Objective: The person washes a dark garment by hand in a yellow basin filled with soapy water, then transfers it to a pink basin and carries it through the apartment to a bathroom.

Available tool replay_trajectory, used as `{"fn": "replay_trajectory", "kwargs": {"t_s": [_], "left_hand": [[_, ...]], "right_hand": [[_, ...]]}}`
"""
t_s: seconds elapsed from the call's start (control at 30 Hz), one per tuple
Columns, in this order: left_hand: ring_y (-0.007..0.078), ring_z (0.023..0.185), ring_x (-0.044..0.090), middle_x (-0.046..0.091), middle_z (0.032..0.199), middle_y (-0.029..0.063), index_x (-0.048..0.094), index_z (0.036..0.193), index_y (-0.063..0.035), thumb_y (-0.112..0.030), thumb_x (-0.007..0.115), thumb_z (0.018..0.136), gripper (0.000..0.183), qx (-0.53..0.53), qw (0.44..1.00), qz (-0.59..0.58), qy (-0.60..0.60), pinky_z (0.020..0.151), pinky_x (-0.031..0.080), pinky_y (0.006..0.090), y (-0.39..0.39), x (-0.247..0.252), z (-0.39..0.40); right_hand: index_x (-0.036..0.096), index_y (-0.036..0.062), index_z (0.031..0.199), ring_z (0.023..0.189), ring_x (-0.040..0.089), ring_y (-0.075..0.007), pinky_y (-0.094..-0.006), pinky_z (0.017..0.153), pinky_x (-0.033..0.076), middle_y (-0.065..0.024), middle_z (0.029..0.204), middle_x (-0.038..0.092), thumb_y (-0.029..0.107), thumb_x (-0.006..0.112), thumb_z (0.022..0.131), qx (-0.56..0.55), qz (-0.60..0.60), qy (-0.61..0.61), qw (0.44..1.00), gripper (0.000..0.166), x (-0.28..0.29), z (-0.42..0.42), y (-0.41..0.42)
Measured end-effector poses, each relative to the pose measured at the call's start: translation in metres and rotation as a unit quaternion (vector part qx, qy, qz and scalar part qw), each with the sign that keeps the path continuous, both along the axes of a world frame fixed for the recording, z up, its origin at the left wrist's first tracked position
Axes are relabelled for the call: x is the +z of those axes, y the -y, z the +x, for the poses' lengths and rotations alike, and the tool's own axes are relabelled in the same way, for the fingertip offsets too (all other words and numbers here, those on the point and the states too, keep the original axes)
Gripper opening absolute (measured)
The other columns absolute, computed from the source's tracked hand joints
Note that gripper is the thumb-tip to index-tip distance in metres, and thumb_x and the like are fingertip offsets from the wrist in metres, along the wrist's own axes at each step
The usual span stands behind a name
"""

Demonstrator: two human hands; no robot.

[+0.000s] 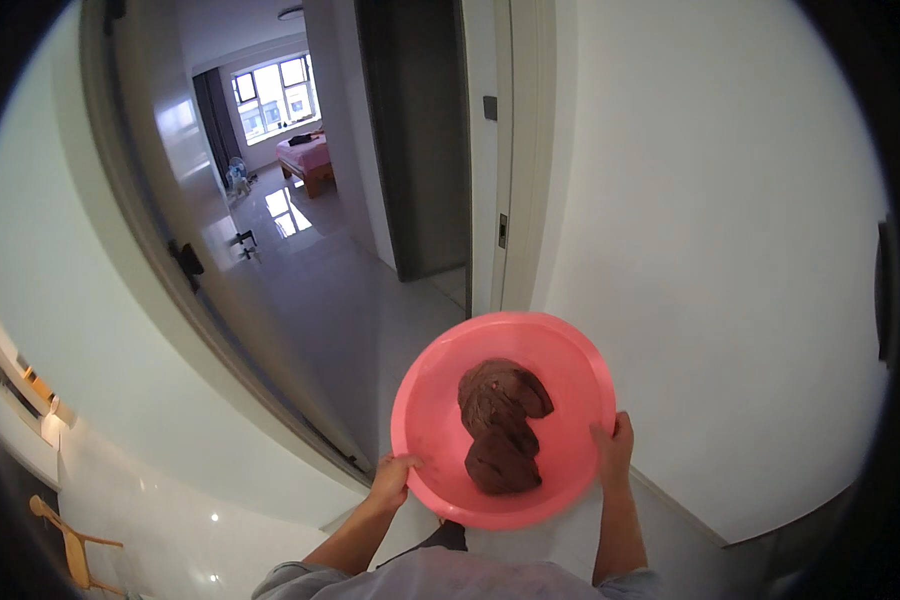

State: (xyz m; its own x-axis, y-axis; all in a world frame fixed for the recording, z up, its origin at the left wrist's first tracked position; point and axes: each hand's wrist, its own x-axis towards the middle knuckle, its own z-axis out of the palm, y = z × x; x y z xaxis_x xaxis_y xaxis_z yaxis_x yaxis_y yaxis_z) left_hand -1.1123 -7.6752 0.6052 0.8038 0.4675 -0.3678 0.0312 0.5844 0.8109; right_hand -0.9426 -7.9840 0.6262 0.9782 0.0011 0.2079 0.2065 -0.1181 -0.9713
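Observation:
A round pink plastic basin is held out in front of my body at about waist height. My left hand grips its rim at the lower left, thumb over the inside. On the opposite side, my right hand has hold of the rim, its thumb also on top. A bunched, twisted piece of dark brown cloth lies on the basin's bottom and looks damp. The fingers beneath the rim are hidden on both sides.
An opened door with a dark handle stands at the left of a doorway. Beyond are a glossy tiled floor, a bed and a window. White wall rises at right; a wooden chair is at lower left.

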Motion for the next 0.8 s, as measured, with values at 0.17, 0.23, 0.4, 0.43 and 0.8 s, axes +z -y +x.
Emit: {"fn": "replay_trajectory", "kwargs": {"t_s": [0.17,0.23,0.4,0.43,0.8], "left_hand": [[0.0193,0.079,0.061,0.064,0.087,0.0085,0.061,0.085,0.0032,0.006,0.056,0.066,0.019,0.052,0.997,-0.038,0.032,0.074,0.049,0.0302,-0.041,-0.010,-0.009],[0.0190,0.079,0.060,0.063,0.085,0.0081,0.061,0.081,0.0023,0.005,0.056,0.066,0.016,0.066,0.996,-0.052,0.039,0.073,0.048,0.0299,-0.055,0.002,-0.005],[0.0208,0.082,0.060,0.062,0.089,0.0091,0.059,0.091,0.0039,0.004,0.056,0.064,0.027,0.115,0.991,-0.030,0.062,0.077,0.049,0.0322,-0.112,0.029,0.017],[0.0210,0.083,0.060,0.062,0.089,0.0093,0.058,0.092,0.0040,0.005,0.056,0.064,0.028,0.118,0.991,-0.030,0.050,0.077,0.049,0.0326,-0.129,0.025,0.009],[0.0238,0.079,0.059,0.060,0.082,0.0097,0.055,0.072,0.0007,0.004,0.054,0.061,0.012,0.252,0.965,-0.051,0.056,0.073,0.050,0.0353,-0.194,-0.013,0.065]], "right_hand": [[0.048,0.0047,0.075,0.066,0.040,-0.0064,-0.0254,0.058,0.037,0.0033,0.070,0.047,0.018,0.055,0.091,0.073,-0.095,-0.025,0.993,0.022,0.064,0.032,-0.048],[0.048,0.0040,0.074,0.065,0.040,-0.0071,-0.0257,0.057,0.037,0.0025,0.067,0.046,0.021,0.053,0.093,0.092,-0.094,-0.015,0.991,0.026,0.084,0.053,-0.069],[0.049,0.0015,0.076,0.063,0.042,-0.0086,-0.0269,0.056,0.038,0.0000,0.067,0.048,0.025,0.049,0.096,0.116,-0.060,0.035,0.991,0.031,0.101,0.150,-0.163],[0.051,0.0011,0.079,0.064,0.043,-0.0102,-0.0275,0.058,0.039,-0.0016,0.068,0.049,0.026,0.049,0.096,0.140,-0.059,0.049,0.987,0.030,0.088,0.164,-0.187],[0.059,0.0000,0.100,0.107,0.054,-0.0354,-0.0432,0.091,0.042,-0.0199,0.112,0.056,0.028,0.058,0.088,0.140,-0.182,0.302,0.925,0.030,0.128,0.393,-0.408]]}}
